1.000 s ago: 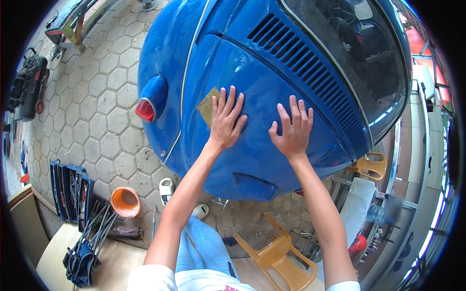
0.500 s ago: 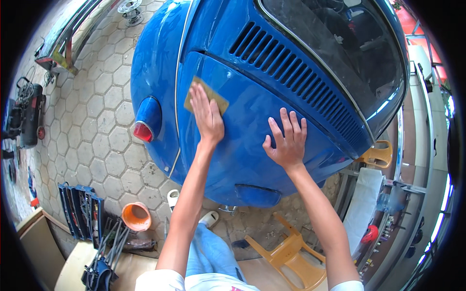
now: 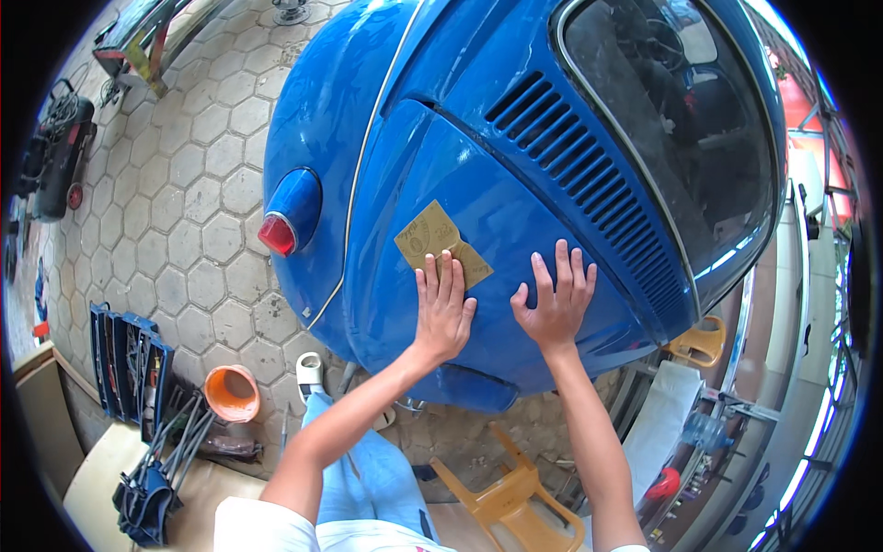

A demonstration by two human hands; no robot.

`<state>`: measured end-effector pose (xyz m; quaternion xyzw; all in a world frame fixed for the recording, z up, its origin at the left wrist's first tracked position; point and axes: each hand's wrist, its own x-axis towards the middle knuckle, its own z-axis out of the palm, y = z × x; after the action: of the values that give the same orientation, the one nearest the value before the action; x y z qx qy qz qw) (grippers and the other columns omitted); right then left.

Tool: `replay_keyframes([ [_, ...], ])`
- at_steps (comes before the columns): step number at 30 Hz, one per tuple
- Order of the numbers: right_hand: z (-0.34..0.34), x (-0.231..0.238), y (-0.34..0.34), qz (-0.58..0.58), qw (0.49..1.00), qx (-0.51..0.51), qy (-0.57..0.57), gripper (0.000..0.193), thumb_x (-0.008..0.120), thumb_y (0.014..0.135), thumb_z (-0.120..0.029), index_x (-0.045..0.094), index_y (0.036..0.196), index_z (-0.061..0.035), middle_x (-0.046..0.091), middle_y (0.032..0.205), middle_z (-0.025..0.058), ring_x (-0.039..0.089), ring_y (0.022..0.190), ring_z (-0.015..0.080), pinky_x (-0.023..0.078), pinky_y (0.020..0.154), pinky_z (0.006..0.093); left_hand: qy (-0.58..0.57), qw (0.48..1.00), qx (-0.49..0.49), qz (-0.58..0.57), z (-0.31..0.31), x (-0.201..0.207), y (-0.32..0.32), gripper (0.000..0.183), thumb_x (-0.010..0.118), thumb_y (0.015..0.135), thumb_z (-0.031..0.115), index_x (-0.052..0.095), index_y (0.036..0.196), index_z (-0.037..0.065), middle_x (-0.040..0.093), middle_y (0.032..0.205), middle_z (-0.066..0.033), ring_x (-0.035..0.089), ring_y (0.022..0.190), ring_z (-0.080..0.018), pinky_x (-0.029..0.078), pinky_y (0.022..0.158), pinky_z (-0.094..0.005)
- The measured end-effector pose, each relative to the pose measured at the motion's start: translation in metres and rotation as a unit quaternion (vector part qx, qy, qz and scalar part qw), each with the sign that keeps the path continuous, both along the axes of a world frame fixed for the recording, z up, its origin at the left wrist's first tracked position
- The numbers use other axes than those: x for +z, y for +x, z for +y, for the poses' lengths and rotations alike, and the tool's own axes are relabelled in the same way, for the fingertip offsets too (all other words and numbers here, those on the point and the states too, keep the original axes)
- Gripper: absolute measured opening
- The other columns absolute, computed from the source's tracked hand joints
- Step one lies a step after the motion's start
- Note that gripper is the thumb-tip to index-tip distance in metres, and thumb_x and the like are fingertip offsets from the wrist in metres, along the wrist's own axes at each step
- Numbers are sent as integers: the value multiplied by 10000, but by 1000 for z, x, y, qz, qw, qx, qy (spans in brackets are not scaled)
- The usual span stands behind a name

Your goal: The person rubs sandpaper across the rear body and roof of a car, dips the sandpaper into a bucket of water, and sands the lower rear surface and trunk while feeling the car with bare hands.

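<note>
In front of me is the blue rear lid [image 3: 501, 216] of a rounded car. A creased tan sheet of sandpaper [image 3: 426, 237] lies on it with its printed back up. My left hand [image 3: 443, 317] rests flat near the middle of the lid, fingertips touching the sheet's lower part and the fingers stretched out. To its right, my right hand [image 3: 556, 299] is laid on the blue paint with fingers spread and nothing in it. The sheet's underside is hidden.
Slatted vents [image 3: 589, 179] and the rear window [image 3: 671, 101] lie beyond the lid. A red tail light [image 3: 277, 235] juts out at left. An orange bucket [image 3: 232, 394], an open tool case [image 3: 129, 368] and a tipped yellow chair [image 3: 510, 501] stand around my legs.
My left hand has slid right and toward me, off most of the sandpaper, so more of the sheet shows. My right hand stays on the lid. The whole view has shifted slightly.
</note>
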<state>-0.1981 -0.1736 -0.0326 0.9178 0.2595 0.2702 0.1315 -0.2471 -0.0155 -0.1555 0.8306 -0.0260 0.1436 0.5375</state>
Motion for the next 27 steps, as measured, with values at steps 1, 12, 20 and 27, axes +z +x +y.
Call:
replay_keyframes([
  [1, -3, -1, -2, 7, 1000, -7, -1, 448, 593, 860, -313, 629, 1293, -203, 519, 1498, 117, 430, 1411, 324, 250, 1212, 539, 24, 999, -31, -11, 4, -4, 2, 697, 398, 1056, 327, 165, 1593, -52, 87, 1682, -243, 20, 1561, -421, -23, 1221, -598],
  [12, -2, 6, 6, 0, 1000, 1, 12, 456, 617, 850, -311, 641, 1292, -200, 528, 1490, 111, 444, 1403, 309, 266, 1202, 526, 15, 993, 118, -21, -9, 8, 40, 651, 338, 1074, 291, 133, 1614, -8, 80, 1694, -211, 45, 1569, -393, 27, 1238, -544],
  [20, -41, 30, -10, 71, 993, 72, 64, 420, 661, 836, -239, 655, 1251, -170, 491, 1503, 126, 421, 1418, 309, 206, 1229, 513, 36, 991, 119, -49, -25, 5, 21, 641, 362, 1051, 231, 169, 1602, -32, 108, 1685, -232, 58, 1560, -426, 39, 1228, -570],
  [27, -114, 39, -25, 18, 996, 52, 64, 523, 585, 831, -221, 635, 1352, -197, 483, 1538, 140, 417, 1448, 329, 308, 1196, 504, -16, 983, 157, -94, -4, 66, 124, 609, 312, 1057, 228, 195, 1594, -35, 149, 1679, -222, 118, 1553, -417, 81, 1234, -555],
])
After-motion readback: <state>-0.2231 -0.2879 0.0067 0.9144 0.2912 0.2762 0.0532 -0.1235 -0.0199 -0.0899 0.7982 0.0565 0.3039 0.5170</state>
